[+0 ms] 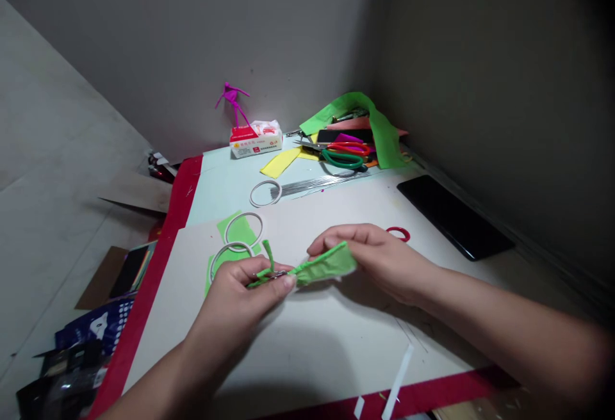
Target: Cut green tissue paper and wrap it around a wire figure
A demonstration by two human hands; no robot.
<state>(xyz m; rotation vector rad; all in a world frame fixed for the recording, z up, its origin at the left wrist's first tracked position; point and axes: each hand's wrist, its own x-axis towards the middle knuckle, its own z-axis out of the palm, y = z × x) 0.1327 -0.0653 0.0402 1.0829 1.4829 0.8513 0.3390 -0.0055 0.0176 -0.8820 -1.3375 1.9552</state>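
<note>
My left hand (250,285) is closed in a pinch on the gathered end of a green strip (324,266) that looks like crinkled crepe paper. A small metal piece shows between those fingers, too covered to name, and a thin green tail stands up behind them. On the strip's wider, free end, my right hand (369,253) has its thumb and fingers closed around the upper edge. Just beyond my left hand, two white rings (244,215) lie partly over green pieces (223,228). A red loop (398,234) shows behind my right wrist; what it belongs to is hidden.
Toward the back lie a third white ring (266,194), a bundle of thin wires (317,183), scissors with green handles (343,159), yellow strips (281,162) and a small box (255,140) by a magenta figure (231,96). A black phone (454,215) rests at right.
</note>
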